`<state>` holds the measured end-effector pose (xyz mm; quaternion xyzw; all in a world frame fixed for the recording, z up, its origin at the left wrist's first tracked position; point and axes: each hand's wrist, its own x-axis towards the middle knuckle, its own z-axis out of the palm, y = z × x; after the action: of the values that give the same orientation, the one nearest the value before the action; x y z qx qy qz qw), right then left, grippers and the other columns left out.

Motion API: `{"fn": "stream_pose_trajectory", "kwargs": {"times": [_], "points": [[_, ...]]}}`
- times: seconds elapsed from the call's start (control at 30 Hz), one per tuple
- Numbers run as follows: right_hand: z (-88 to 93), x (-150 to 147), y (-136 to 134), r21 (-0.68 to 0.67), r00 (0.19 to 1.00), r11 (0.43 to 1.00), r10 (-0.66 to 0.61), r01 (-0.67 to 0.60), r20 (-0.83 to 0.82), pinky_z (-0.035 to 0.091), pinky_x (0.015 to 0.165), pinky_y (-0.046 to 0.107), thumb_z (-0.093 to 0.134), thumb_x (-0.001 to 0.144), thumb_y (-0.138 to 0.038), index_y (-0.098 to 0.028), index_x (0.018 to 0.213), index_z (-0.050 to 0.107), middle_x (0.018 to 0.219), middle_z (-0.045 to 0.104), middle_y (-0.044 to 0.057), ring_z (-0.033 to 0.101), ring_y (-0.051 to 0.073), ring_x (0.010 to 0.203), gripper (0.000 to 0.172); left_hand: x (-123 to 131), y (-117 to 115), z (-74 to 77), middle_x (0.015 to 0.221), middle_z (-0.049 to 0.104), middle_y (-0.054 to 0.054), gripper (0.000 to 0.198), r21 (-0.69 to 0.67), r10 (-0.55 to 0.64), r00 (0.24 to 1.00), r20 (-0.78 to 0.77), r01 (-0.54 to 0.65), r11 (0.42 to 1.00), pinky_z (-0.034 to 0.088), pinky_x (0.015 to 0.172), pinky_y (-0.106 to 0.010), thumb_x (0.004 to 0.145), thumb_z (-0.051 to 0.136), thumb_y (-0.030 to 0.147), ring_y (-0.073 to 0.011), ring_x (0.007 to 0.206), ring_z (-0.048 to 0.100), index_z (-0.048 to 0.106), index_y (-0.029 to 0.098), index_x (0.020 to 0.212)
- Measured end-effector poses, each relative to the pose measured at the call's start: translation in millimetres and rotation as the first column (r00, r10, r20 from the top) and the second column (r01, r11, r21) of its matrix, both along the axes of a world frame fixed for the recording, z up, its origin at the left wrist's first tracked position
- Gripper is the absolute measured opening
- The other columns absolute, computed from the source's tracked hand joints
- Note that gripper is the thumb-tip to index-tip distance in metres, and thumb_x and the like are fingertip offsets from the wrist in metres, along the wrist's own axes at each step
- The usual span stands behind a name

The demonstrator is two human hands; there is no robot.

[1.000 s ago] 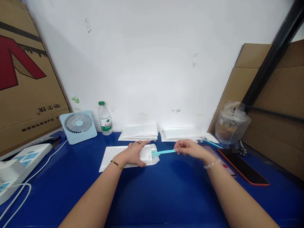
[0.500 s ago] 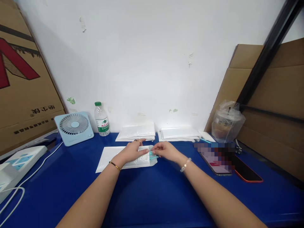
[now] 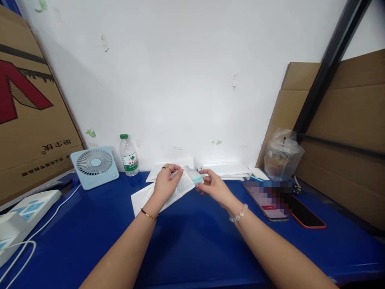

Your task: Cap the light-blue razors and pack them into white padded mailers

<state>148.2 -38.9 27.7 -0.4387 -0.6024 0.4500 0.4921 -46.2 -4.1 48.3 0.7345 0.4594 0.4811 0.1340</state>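
My left hand [image 3: 169,180] pinches the upper edge of a white padded envelope [image 3: 185,185], thumb on top. The envelope is tilted, its right end raised off the blue table and its lower left end near the surface. A light-blue strip [image 3: 197,179] sticks out at the envelope's right end. My right hand [image 3: 213,186] has thumb and fingers closed around the strip's outer end. The other fingers of this hand are curled. Part of the envelope is hidden behind my left hand and wrist.
Two stacks of white envelopes [image 3: 224,168] lie against the wall. At left stand a light-blue fan [image 3: 95,166], a water bottle [image 3: 128,156] and a power strip [image 3: 28,210] with cables. Two phones [image 3: 267,204] and a bagged drink cup [image 3: 282,154] are on the right.
The envelope has gone from flat on the table to tilted, its right end lifted. My left hand has shifted from lying over it to pinching its edge. The view has moved slightly.
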Motion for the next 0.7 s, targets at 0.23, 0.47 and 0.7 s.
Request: {"fn": "stream_pose_trajectory", "kwargs": {"times": [0.23,0.47,0.7], "points": [[90.1,4.8,-14.1,0.409,0.994,0.909,-0.049,0.084,-0.095,0.045,0.062,0.025,0.063,0.073,-0.027,-0.016,0.088,0.06,0.073,0.061,0.0,0.056,0.011,0.065,0.019,12.4,-33.2,58.3,0.081,0.06,-0.001,0.027,0.01,-0.276,0.891,0.36,0.293,0.956,0.041,0.066,-0.024,0.081,0.055,0.039,-0.0133,0.073,0.053,0.06,0.017,0.097],[140.3,29.3,-63.8,0.573,0.99,0.814,-0.135,0.093,0.031,0.046,0.063,0.027,0.063,0.077,-0.03,-0.015,0.087,0.065,0.077,0.063,0.003,0.055,0.013,0.071,0.018,23.9,-76.5,96.9,0.07,0.054,0.002,0.02,0.098,-0.332,0.871,0.363,0.319,0.943,0.037,0.059,-0.021,0.079,0.06,0.037,-0.0096,0.063,0.045,0.061,0.017,0.081],[97.2,53.5,-22.9,0.326,0.995,0.943,-0.086,0.065,0.052,0.038,0.048,0.022,0.066,0.071,-0.033,-0.015,0.082,0.064,0.066,0.058,0.0,0.047,0.009,0.055,0.022,33.6,-36.9,61.4,0.065,0.054,0.002,0.03,-0.115,-0.31,0.916,0.253,0.347,0.931,0.034,0.052,-0.021,0.077,0.058,0.045,-0.0092,0.057,0.042,0.064,0.015,0.082]]}}
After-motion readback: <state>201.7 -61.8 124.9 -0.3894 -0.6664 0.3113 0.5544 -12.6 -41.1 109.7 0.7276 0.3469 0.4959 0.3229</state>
